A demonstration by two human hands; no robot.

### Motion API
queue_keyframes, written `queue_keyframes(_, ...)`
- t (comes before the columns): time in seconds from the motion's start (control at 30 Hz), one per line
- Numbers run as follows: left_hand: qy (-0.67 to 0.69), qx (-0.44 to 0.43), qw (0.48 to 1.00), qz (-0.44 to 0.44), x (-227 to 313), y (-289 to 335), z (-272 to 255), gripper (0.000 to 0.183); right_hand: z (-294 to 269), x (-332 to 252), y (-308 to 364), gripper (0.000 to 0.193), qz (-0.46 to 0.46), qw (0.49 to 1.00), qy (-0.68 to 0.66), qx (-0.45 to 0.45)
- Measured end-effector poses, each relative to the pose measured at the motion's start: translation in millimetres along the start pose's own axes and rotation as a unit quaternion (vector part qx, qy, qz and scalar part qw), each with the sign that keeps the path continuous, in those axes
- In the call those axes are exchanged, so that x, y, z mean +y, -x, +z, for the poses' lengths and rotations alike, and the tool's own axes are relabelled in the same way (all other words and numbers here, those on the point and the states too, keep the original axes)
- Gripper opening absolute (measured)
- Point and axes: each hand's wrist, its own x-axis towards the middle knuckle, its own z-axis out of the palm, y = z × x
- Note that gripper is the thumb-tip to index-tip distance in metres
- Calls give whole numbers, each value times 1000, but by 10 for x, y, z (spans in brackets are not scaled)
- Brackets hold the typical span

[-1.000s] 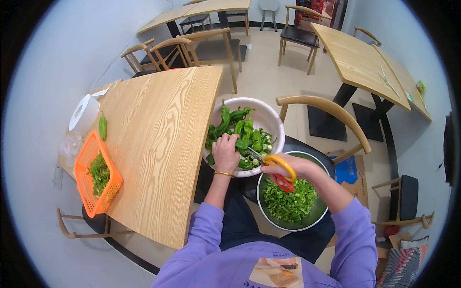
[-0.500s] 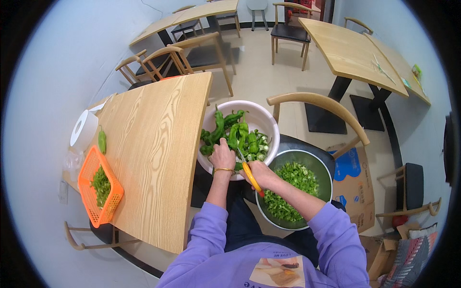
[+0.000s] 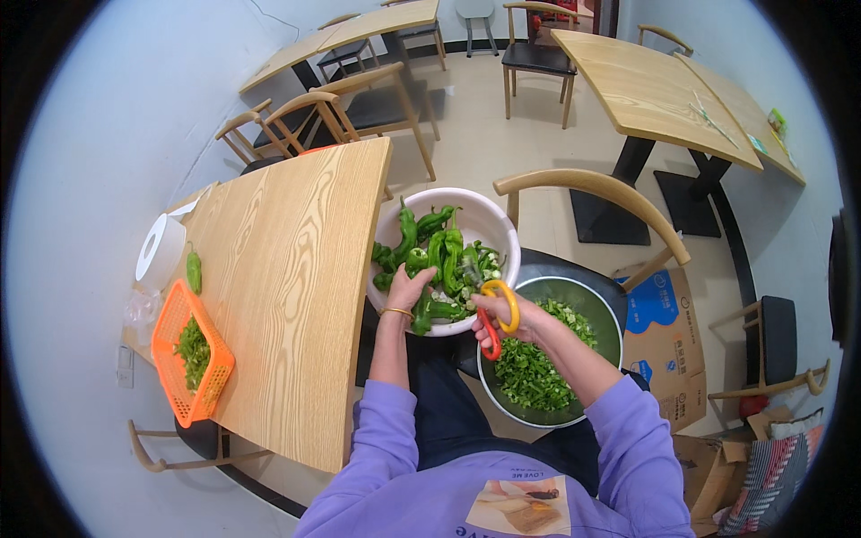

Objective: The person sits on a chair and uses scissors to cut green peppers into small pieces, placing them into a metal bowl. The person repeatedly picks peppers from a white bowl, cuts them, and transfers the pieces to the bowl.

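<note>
Pale round plastic basin [image 3: 490, 221] roomy far-right; my right hand [image 3: 526, 320] grips red-and-yellow-handled scissors [image 3: 511, 304], lengthwise forward-left; left hand [image 3: 408, 289]: can't tell.

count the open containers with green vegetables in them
3: the pale basin at centre, the silver-rimmed bowl to its lower right, and the orange basket on the left table.

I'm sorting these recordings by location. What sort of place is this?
Probably the dining area of a small eatery, though a canteen is possible. Several similar wooden tables stand with dark-seated wooden chairs, and a wide bowl of chopped greens suggests food preparation for many.
</note>
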Motion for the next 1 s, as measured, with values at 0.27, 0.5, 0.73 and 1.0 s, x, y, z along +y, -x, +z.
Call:
queue_keyframes(0.27, 533, -269, 791, -129, 28, 150, -122, 48, -393, 387, 140, 43, 50, 972, -172, -153)
queue_keyframes(0.5, 528, -300, 787, -108, -15, 237, -75, 47, -479, 370, 968, 51, -9, 977, -146, -157)
queue_keyframes(0.73, 371, -300, 879, -2, 191, 550, 262, 48, -465, 145, 1701, 56, -82, 980, -58, -172)
queue_keyframes(1.0, -40, -146, 939, 310, 528, 905, 662, 49, -434, 229, 2142, 55, -87, 989, 69, -98)
